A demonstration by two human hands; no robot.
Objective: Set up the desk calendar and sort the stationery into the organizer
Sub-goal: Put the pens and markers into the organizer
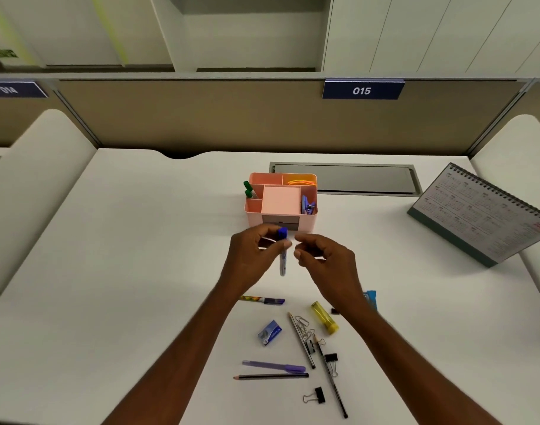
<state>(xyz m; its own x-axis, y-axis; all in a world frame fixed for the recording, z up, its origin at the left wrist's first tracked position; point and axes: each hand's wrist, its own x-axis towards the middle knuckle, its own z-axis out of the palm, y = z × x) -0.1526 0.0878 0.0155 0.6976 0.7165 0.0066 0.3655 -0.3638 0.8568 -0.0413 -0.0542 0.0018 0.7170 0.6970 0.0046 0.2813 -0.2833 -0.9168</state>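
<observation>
A pink organizer (253, 214) stands mid-desk, holding green markers (248, 189), rubber bands (300, 181) and a blue clip (307, 205). Just in front of it my left hand (254, 256) grips a blue-capped marker (282, 259) upright. My right hand (323, 259) hovers beside it, fingers curled and holding nothing. The desk calendar (483, 216) stands upright at the right. Near me lie a purple pen (274, 367), pencils (271, 376), a yellow highlighter (323, 318), a staple box (270, 332), paper clips (304, 326) and binder clips (319, 395).
A grey cable hatch (354, 179) is set into the white desk (139, 240) behind the organizer. A tan partition (231, 118) with a "015" tag bounds the back. Another pen (262, 300) and a blue item (371, 299) lie partly under my arms.
</observation>
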